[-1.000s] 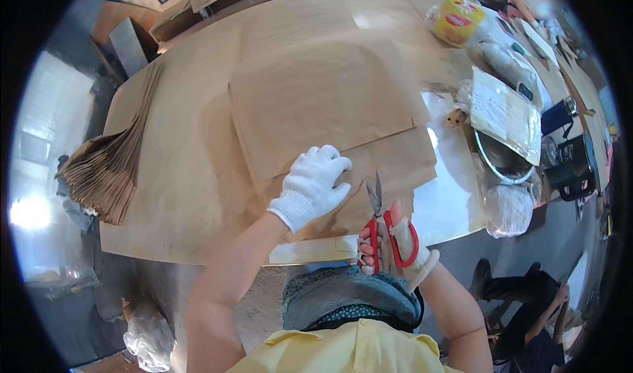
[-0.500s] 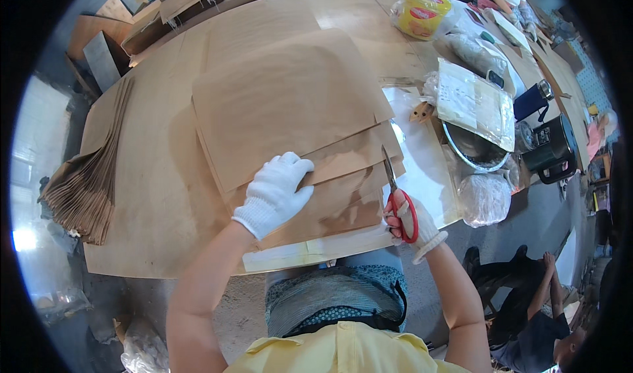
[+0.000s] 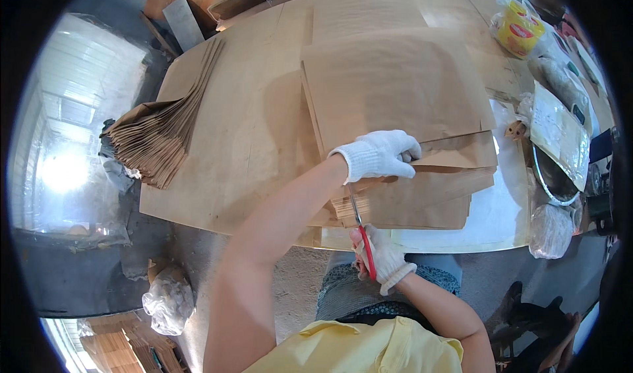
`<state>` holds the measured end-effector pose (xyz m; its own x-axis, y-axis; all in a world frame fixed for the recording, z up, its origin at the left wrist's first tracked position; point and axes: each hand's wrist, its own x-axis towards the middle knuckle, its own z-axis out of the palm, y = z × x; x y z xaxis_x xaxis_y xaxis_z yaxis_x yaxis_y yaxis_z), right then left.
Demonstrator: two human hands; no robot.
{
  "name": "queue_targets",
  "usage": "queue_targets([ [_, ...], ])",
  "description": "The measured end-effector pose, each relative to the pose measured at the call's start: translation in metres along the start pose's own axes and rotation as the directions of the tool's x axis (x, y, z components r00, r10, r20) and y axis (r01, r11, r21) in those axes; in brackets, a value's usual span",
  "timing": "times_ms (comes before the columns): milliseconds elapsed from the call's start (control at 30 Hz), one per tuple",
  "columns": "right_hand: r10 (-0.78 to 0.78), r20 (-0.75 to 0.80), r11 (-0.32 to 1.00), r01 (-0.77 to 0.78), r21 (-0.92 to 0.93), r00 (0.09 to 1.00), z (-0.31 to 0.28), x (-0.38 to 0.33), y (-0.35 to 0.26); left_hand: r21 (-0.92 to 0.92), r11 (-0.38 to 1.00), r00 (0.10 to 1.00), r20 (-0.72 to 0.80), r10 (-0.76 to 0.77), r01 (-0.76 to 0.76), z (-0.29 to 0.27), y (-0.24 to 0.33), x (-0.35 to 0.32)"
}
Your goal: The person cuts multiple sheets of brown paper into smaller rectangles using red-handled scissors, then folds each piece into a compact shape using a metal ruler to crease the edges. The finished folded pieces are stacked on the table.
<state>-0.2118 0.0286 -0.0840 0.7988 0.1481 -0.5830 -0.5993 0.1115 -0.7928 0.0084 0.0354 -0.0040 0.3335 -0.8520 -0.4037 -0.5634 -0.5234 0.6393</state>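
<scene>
The stack of brown paper (image 3: pixel 395 83) lies in front of me on the wooden bench (image 3: pixel 250 122), with its layers fanned a little at the near edge. My left hand (image 3: pixel 379 154), in a white glove, is on this near edge with the fingers bent, but I cannot tell whether they pinch a sheet or only press. My right hand (image 3: pixel 388 261) grasps the scissors (image 3: pixel 368 254) by the red handle, and the blades point away from me, close to the layered corner; if they touch it, I cannot tell. I judge that 1 sheet is light and flexible, easy to crease or tear, and rather slippery under the cotton, while the whole stack should be heavier. The good place to hold is the loose near edge, between thumb and fingers, with 2 hands for many layers. The brown paper shows no print that I can see. At the far right, the yellow tub (image 3: pixel 519 31) in a clear bag has red label patches, too small for me to read with certainty.
</scene>
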Motion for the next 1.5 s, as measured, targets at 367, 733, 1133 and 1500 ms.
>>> queue_targets([
  [367,0.130,0.014,0.804,-0.114,0.584,0.991,-0.098,-0.067,-0.020,0.517,0.852,0.788,-0.560,0.258,0.088,0.015,0.001,0.004],
  [733,0.120,0.024,0.819,-0.112,0.563,0.993,-0.129,-0.085,-0.014,0.365,0.927,0.896,-0.434,0.094,0.080,0.071,0.026,-0.005],
  [1133,0.189,-0.021,0.767,-0.134,0.628,0.982,-0.153,-0.083,-0.019,0.379,0.925,0.930,-0.339,0.144,-0.005,0.066,0.017,-0.004],
  [1500,0.083,-0.037,0.908,-0.060,0.416,0.996,-0.161,-0.107,-0.007,0.311,0.950,0.894,-0.432,0.116,0.027,0.067,0.016,-0.004],
])
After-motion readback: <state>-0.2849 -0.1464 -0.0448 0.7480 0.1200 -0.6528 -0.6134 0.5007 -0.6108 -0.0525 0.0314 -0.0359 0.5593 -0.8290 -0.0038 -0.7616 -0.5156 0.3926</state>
